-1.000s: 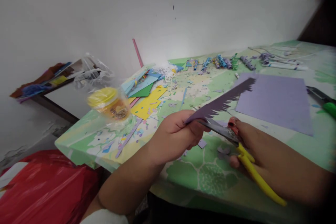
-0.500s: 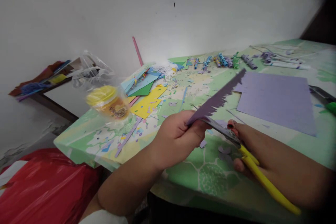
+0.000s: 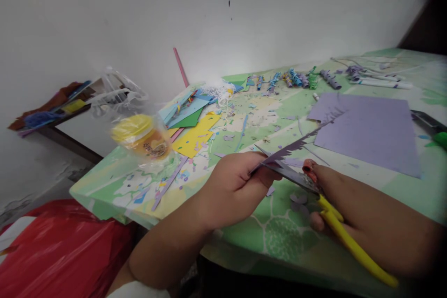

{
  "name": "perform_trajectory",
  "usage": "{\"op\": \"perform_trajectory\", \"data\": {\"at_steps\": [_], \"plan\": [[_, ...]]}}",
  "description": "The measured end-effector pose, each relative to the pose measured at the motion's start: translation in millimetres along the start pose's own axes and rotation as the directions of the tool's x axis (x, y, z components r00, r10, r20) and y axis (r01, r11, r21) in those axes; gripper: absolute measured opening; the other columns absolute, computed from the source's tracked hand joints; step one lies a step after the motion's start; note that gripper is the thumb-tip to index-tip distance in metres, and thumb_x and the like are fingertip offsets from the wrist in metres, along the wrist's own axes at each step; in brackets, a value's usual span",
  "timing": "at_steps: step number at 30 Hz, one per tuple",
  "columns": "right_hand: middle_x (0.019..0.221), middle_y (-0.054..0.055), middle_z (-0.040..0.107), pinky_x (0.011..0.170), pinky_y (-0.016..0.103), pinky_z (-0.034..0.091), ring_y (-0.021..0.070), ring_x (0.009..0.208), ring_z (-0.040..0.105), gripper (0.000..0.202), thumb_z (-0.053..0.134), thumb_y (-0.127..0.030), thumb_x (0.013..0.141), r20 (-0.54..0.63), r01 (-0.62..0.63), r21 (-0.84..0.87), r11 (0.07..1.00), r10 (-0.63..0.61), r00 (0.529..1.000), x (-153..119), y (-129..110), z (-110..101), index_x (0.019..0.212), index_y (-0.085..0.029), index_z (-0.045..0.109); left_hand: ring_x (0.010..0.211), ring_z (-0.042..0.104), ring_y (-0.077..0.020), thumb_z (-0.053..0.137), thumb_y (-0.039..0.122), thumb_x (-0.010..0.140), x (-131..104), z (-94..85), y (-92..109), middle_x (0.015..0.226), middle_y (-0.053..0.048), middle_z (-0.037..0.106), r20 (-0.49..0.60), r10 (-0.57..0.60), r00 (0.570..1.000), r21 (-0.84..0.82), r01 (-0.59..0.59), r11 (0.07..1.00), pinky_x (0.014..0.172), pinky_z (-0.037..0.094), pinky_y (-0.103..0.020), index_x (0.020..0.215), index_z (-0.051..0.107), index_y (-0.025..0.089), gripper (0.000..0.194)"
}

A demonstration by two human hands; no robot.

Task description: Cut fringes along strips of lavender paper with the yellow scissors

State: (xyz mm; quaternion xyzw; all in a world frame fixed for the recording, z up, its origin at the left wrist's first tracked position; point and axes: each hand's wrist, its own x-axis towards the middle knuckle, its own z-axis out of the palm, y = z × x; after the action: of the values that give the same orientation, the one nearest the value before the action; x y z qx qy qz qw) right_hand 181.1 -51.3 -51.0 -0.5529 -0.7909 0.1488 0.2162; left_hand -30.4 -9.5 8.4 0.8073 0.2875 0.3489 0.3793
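Observation:
My left hand pinches one end of a purple paper strip, whose lower edge is cut into a fringe. The strip slants up to the right, over a purple sheet on the table. Scissors with yellow handles are in my right hand, their metal blades reaching to the strip right beside my left fingers. One blade tip shows beyond the strip. A small dark reddish roll sits at my right fingers; what it is I cannot make out. Purple scraps lie below the blades.
Curled paper rolls line the back of the table. Coloured paper sheets, white shredded string and a yellow-lidded tub in plastic are at left. A black-and-green cutter lies at right; a red bag is lower left.
The purple strip has tipped lower and turned, so it looks narrower. The scissor blades now sit across it, with a tip showing past its upper edge. Both hands stay nearly in place.

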Motion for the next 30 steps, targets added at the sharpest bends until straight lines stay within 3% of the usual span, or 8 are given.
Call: {"op": "perform_trajectory", "data": {"at_steps": [9,15,20,26,30], "plan": [[0.108,0.013,0.068,0.071,0.043,0.056,0.0323,0.095,0.067,0.047,0.051,-0.047,0.078,-0.009,0.018,0.021,1.000,-0.018,1.000,-0.6,1.4,1.7,0.117,-0.021,0.051,0.062,0.051,-0.0101,0.047,0.028,0.087,0.4,-3.2,-0.8,0.063,0.001,0.055,0.045,0.012,0.999,-0.016,-0.011,1.000,0.057,0.040,-0.021,0.062,0.052,0.016,0.028],[0.109,0.016,0.068,0.072,0.045,0.057,0.0349,0.096,0.067,0.054,0.051,-0.054,0.077,0.009,-0.004,0.002,1.000,0.004,1.000,-0.7,0.5,1.7,0.118,-0.020,0.049,0.064,0.054,-0.0094,0.048,0.023,0.087,-0.1,-3.7,-2.9,0.066,0.001,0.058,0.034,0.040,0.999,-0.012,-0.040,0.999,0.059,0.041,-0.021,0.063,0.055,0.016,0.026],[0.102,0.015,0.070,0.067,0.046,0.057,0.0362,0.092,0.067,0.047,0.051,-0.053,0.077,0.020,-0.011,0.048,0.999,0.010,1.000,0.8,-2.9,-0.8,0.111,-0.021,0.053,0.062,0.053,-0.0096,0.050,0.023,0.086,-1.2,-4.3,-1.1,0.065,0.000,0.058,0.032,0.009,0.999,-0.031,-0.008,1.000,0.057,0.040,-0.021,0.067,0.060,0.015,0.023],[0.107,0.015,0.068,0.069,0.043,0.056,0.0354,0.098,0.065,0.043,0.050,-0.053,0.078,0.054,-0.039,0.035,0.999,0.037,0.998,3.1,-4.2,-1.6,0.107,-0.022,0.052,0.049,0.039,-0.0050,0.058,0.029,0.083,-3.0,-1.4,-7.1,0.059,0.003,0.049,0.040,-0.094,0.995,-0.344,0.102,0.934,0.047,0.032,-0.019,0.066,0.060,0.014,0.023],[0.098,0.012,0.070,0.066,0.043,0.055,0.0333,0.089,0.067,0.043,0.051,-0.051,0.076,0.058,-0.057,0.059,0.997,0.054,0.997,4.3,-4.4,-2.5,0.108,-0.022,0.049,0.039,0.028,-0.0027,0.061,0.037,0.081,-1.8,0.1,-15.1,0.046,0.007,0.038,0.185,-0.159,0.970,-0.569,0.238,0.787,0.040,0.022,-0.018,0.068,0.059,0.014,0.027]]}}
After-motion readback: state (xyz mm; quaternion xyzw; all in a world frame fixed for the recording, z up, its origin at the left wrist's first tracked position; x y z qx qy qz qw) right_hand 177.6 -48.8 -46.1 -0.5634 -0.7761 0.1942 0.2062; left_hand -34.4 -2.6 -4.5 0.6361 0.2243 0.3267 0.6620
